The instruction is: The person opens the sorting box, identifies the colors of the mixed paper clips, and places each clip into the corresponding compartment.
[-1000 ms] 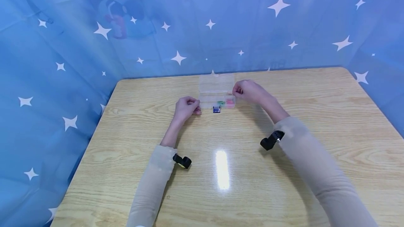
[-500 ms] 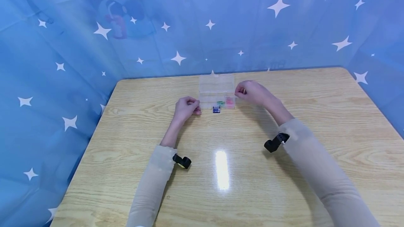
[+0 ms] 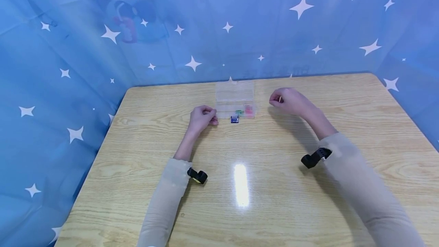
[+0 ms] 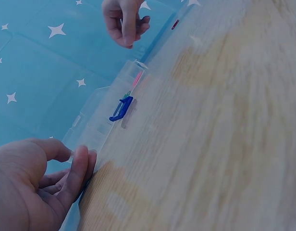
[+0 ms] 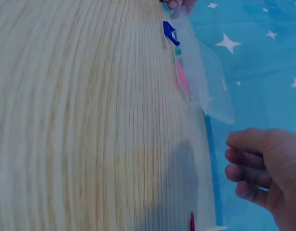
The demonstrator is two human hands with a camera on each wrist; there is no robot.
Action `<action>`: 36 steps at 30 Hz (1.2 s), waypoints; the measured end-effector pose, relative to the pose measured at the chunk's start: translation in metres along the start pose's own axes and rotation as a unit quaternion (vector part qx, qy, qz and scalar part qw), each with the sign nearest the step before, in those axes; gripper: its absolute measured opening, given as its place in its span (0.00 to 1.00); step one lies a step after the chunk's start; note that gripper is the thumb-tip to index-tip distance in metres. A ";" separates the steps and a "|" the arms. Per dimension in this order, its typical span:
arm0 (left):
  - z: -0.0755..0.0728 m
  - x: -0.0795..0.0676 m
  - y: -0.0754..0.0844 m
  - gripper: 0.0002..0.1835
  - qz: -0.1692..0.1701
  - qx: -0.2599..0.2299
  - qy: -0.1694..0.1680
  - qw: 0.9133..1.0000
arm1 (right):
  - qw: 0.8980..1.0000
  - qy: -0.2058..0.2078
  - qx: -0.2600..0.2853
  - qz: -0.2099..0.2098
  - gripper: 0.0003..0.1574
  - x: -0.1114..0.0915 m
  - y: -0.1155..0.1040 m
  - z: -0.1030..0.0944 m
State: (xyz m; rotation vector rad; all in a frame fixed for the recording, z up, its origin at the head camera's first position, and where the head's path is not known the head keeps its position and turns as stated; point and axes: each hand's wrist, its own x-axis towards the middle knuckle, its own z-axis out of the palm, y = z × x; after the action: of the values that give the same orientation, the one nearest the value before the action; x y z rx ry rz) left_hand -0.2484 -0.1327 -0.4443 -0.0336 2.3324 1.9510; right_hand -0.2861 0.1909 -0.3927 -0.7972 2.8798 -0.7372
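Note:
A clear plastic compartment box (image 3: 226, 110) stands near the table's far edge with its lid (image 3: 234, 90) raised behind it. My left hand (image 3: 203, 118) pinches the box's left end between thumb and fingers. Green pieces (image 3: 239, 112) and pink pieces (image 3: 249, 109) lie in its right part. Against the front wall is a small blue clip-like piece (image 4: 121, 109). My right hand (image 3: 289, 101) hovers right of the box, apart from it. Its fingers are loosely curled, and nothing shows between them in the right wrist view. Below that hand, a thin red piece (image 5: 192, 221) lies on the table.
The light wooden table (image 3: 219, 209) bears a bright glare spot near the middle. A blue curtain with white stars (image 3: 192, 26) hangs along the far edge and both sides.
My right hand has moved right, away from the box's right end. The left hand stays at the box's left end, and the box has not visibly shifted.

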 end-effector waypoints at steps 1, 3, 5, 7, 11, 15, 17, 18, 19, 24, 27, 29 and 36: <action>0.000 0.000 0.000 0.10 0.000 -0.001 0.000 1.000 | 1.000 -0.001 0.000 0.002 0.08 -0.002 0.001 -0.001; 0.000 0.000 0.000 0.10 -0.001 0.000 0.000 1.000 | 1.000 -0.004 -0.002 0.003 0.08 -0.006 0.004 -0.003; 0.000 0.000 0.000 0.10 -0.002 0.000 0.000 1.000 | 1.000 -0.008 -0.005 0.007 0.08 -0.010 0.008 -0.005; 0.000 0.000 0.000 0.10 -0.002 0.001 0.001 1.000 | 1.000 -0.014 -0.004 0.012 0.09 -0.014 0.010 -0.007; 0.000 0.000 0.001 0.10 0.000 0.000 0.001 1.000 | 1.000 -0.025 -0.004 0.017 0.09 -0.023 0.019 -0.010; 0.001 0.001 0.001 0.10 0.000 -0.003 -0.001 1.000 | 0.999 -0.034 -0.016 0.030 0.08 -0.033 0.028 -0.015; 0.001 0.001 0.001 0.10 0.000 -0.001 -0.001 1.000 | 0.998 -0.036 -0.021 0.039 0.07 -0.037 0.032 -0.017; 0.001 0.001 0.001 0.10 0.001 -0.001 -0.001 1.000 | 0.998 -0.037 -0.021 0.042 0.07 -0.039 0.033 -0.018; 0.000 0.002 0.001 0.10 0.002 0.000 0.000 1.000 | 0.998 -0.038 -0.022 0.045 0.07 -0.041 0.035 -0.018; 0.000 0.001 0.001 0.11 0.003 0.002 -0.001 1.000 | 0.997 -0.046 -0.021 0.054 0.08 -0.047 0.043 -0.020; 0.000 0.000 0.001 0.11 -0.001 0.000 -0.003 1.000 | 0.997 -0.052 -0.022 0.055 0.08 -0.048 0.047 -0.019; 0.000 -0.001 0.001 0.11 -0.004 -0.001 -0.003 1.000 | 0.997 -0.056 -0.024 0.057 0.07 -0.049 0.049 -0.018; 0.000 -0.001 0.001 0.10 -0.007 0.000 -0.001 1.000 | 0.996 -0.061 -0.029 0.052 0.05 -0.054 0.053 -0.018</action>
State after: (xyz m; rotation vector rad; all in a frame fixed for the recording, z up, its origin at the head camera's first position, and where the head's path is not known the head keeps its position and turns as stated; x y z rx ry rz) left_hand -0.2477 -0.1327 -0.4433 -0.0489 2.3237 1.9447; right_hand -0.2672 0.2658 -0.4050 -0.6680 2.8196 -0.5768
